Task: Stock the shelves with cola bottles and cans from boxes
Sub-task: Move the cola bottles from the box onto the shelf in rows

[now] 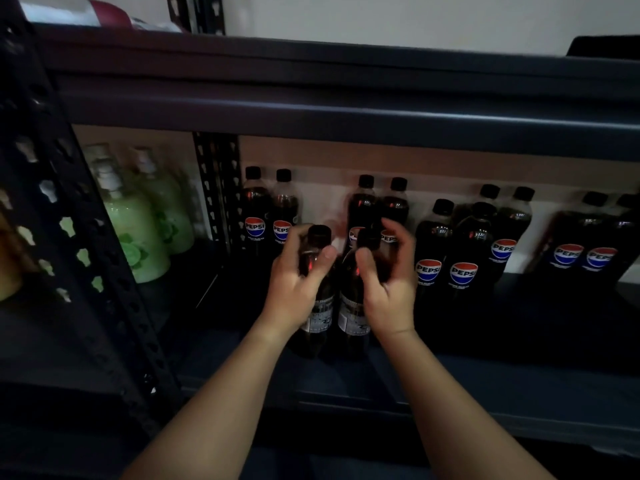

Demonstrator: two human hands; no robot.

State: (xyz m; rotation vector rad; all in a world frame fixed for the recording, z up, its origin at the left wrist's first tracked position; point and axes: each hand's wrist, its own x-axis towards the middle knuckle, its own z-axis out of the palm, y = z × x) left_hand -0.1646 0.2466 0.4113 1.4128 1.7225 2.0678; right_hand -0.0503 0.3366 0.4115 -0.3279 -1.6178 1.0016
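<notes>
Each hand holds one cola bottle by its neck, low on the dark shelf [485,327]. The left hand [294,285] has its fingers curled round the left bottle [317,306]; the right hand [388,289] wraps the right bottle [353,306]. Best to slide both straight back – slowly, standing up – until they sit close to the back rows [446,251]. Then turn them so the blue and red round badge faces out. The bottles are dark, with black caps.
</notes>
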